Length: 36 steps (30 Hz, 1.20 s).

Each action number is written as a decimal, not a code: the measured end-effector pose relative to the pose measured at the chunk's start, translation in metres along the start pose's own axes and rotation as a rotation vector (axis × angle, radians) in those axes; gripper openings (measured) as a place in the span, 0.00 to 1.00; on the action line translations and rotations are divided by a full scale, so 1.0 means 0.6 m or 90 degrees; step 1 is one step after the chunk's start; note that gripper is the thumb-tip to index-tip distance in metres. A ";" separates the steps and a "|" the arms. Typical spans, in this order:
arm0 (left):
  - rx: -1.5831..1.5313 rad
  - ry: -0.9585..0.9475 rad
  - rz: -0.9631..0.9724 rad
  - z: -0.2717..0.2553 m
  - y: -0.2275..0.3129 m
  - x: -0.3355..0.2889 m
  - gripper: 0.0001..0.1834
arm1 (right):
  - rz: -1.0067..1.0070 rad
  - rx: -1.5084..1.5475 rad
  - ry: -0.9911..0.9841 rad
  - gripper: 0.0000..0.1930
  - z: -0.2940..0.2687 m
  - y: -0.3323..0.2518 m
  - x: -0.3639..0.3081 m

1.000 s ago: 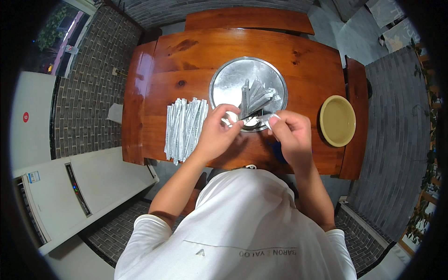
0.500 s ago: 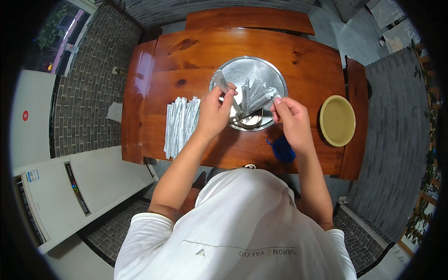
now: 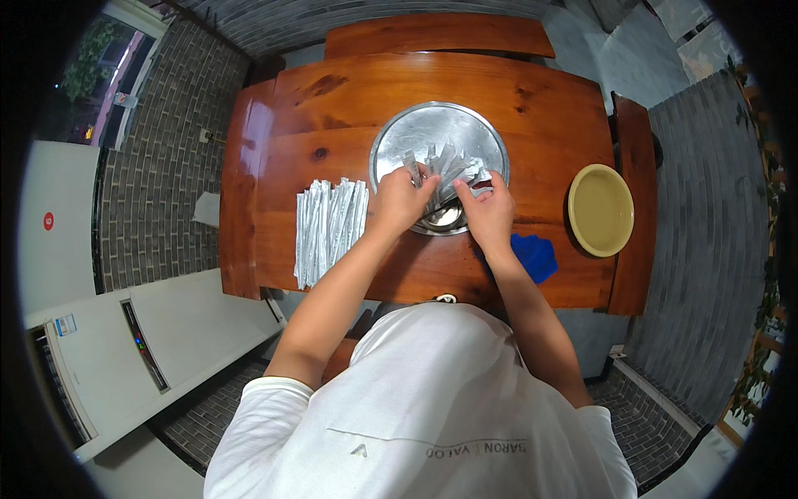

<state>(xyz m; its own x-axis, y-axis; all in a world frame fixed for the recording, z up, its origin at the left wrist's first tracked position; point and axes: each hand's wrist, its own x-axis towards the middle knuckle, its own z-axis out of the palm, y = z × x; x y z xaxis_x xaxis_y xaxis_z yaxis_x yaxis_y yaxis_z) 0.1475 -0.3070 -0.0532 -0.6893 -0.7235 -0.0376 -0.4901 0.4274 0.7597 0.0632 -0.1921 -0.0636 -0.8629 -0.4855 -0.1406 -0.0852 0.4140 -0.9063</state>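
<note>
Both hands are over a round metal tray (image 3: 440, 121), around a loose bunch of crumpled silvery wrappers (image 3: 449, 158). On the left side of the bunch, my left hand (image 3: 401, 198) is closed with a wrapper (image 3: 411, 160) sticking up past its fingers. My right hand (image 3: 490, 212) closes on the bunch's right side, thumb pressed against the wrappers. A small shiny metal bowl (image 3: 442, 219) sits at the tray's near edge, partly hidden by wrappers and hands. Left of the tray lies a row of long, slim silvery packets (image 3: 330, 229) on the table.
The brown wooden table (image 3: 399, 79) has benches (image 3: 440, 33) around it. A yellow oval basin (image 3: 600, 209) stands at the right end. A crumpled blue cloth or bag (image 3: 533, 256) lies beside my right forearm. A white appliance (image 3: 158, 341) stands at left.
My right hand has moved left and inward onto the wrappers. My left hand has lowered slightly, bringing its raised wrapper down to the bunch. More of the blue item shows.
</note>
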 end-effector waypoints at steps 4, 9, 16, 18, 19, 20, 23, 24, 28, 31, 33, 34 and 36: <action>0.045 -0.062 -0.060 0.002 -0.009 0.005 0.12 | -0.153 0.009 0.073 0.12 0.008 0.000 0.003; -0.045 -0.088 -0.040 -0.003 -0.025 -0.003 0.11 | -0.182 0.015 0.067 0.08 0.007 -0.005 -0.011; -0.052 -0.100 -0.020 -0.021 -0.016 -0.013 0.12 | -0.166 -0.029 0.064 0.07 0.011 -0.009 -0.008; -0.075 -0.030 0.020 -0.032 -0.008 -0.023 0.11 | -0.213 0.031 0.070 0.07 0.004 -0.012 -0.012; -0.074 -0.064 -0.013 -0.037 -0.004 -0.027 0.11 | -0.183 -0.007 0.060 0.07 -0.001 -0.014 -0.016; -0.077 -0.045 0.002 -0.043 -0.001 -0.029 0.11 | -0.201 -0.017 0.066 0.07 -0.007 -0.017 -0.021; -0.081 -0.017 0.037 -0.061 0.006 -0.033 0.10 | -0.235 -0.032 0.078 0.06 -0.020 -0.029 -0.024; -0.099 0.024 0.085 -0.066 0.009 -0.034 0.10 | -0.242 -0.035 0.082 0.06 -0.023 -0.032 -0.025; -0.125 0.016 0.144 -0.077 0.016 -0.036 0.09 | -0.239 -0.014 0.020 0.06 -0.026 -0.033 -0.022; -0.158 -0.036 0.065 -0.077 0.014 -0.037 0.08 | -0.247 -0.006 -0.030 0.06 -0.017 -0.028 -0.024; -0.154 0.002 0.149 -0.075 0.011 -0.037 0.08 | -0.244 -0.007 -0.018 0.06 -0.014 -0.028 -0.027; -0.152 0.015 0.176 -0.075 0.010 -0.038 0.08 | -0.243 -0.008 -0.015 0.07 -0.012 -0.030 -0.028; -0.175 0.006 0.176 -0.075 0.009 -0.040 0.08 | -0.267 -0.016 0.012 0.07 -0.016 -0.039 -0.030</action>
<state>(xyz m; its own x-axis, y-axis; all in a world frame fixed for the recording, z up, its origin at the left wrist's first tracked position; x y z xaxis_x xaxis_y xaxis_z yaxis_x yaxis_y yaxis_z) 0.1855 -0.3115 -0.0189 -0.7698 -0.6069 0.1980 -0.1242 0.4466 0.8860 0.0760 -0.1857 -0.0360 -0.7598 -0.6015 0.2467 -0.4436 0.2023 -0.8731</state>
